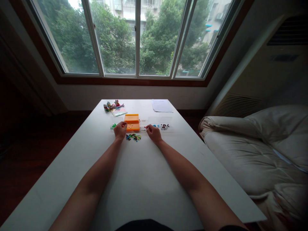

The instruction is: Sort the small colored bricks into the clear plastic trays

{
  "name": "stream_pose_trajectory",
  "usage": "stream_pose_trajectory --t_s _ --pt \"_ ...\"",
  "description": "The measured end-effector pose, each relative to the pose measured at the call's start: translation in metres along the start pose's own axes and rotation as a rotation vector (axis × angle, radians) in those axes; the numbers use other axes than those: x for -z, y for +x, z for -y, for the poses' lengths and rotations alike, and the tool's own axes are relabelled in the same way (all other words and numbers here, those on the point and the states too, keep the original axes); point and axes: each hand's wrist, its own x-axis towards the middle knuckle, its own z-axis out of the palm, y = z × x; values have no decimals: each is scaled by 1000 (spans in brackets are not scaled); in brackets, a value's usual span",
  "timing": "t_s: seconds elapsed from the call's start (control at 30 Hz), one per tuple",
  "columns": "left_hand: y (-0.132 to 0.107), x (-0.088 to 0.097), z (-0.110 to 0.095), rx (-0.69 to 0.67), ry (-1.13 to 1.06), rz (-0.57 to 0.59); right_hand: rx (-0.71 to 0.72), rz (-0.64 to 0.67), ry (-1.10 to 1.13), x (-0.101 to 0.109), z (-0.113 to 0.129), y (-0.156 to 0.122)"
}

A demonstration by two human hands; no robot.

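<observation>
My left hand is closed in a pinch at the left edge of an orange tray. Whatever lies between its fingertips is too small to make out. A few pale bits sit in the tray's near part. My right hand, fingers also pinched, is just right of the tray over a clear compartment box. A tiny red piece shows at its fingertips; whether it is gripped, I cannot tell. A loose pile of small multicoloured pieces lies on the table between my hands.
Green pieces lie left of my left hand; blue pieces and dark brown pieces are on the right. Small colourful figures and a patterned sheet stand at the white table's far left, white paper far right.
</observation>
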Motion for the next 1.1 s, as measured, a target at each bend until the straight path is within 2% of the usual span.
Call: stream_pose_trajectory --t_s 0.47,0.6,0.7,0.83,0.97,1.1 --pt "1 0 5 23 26 41 -19 24 -4 0 2 1" --pt "-2 -2 5 -27 75 46 -11 41 11 -2 -1 1" --pt "-5 -2 0 -111 117 66 -12 110 16 -4 -2 1" --pt "-10 -3 -12 -275 124 155 15 152 13 -5 -1 0" --pt "-18 -6 -25 -439 119 327 23 136 13 -4 -1 0" --pt "-26 -9 -31 -522 107 464 16 124 7 -3 0 0"
